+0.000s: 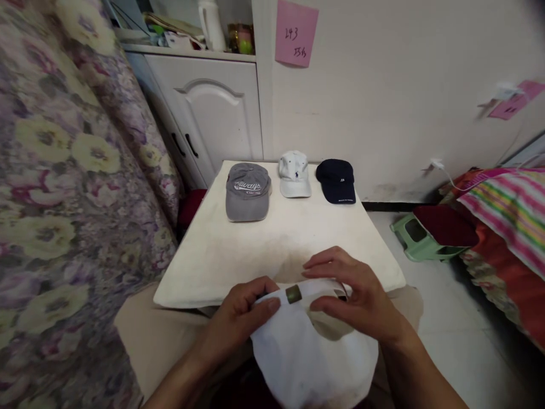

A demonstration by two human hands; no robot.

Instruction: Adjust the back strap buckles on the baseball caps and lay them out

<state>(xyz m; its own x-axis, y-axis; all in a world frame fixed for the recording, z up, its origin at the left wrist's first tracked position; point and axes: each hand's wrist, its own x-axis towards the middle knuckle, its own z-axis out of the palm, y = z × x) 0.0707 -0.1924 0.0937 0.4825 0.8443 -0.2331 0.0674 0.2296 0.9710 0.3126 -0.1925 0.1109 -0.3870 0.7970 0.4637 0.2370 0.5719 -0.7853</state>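
A white cap point(306, 355) lies upside-back toward me at the near edge of the small cream table point(238, 250). My left hand point(242, 315) pinches its rear strap beside the brass buckle point(293, 293). My right hand point(355, 295) curls over the strap on the other side of the buckle, fingers closed on it. At the table's far edge sit three caps in a row: a grey cap point(248, 190) with white lettering, a small white cap point(294, 174), and a navy cap point(337, 180).
A floral curtain point(63, 187) hangs along the left. A white cabinet point(208, 113) stands behind the table, with pink notes on the wall. A green stool point(419, 236) and a striped bedspread point(506, 216) are on the right, above a tiled floor.
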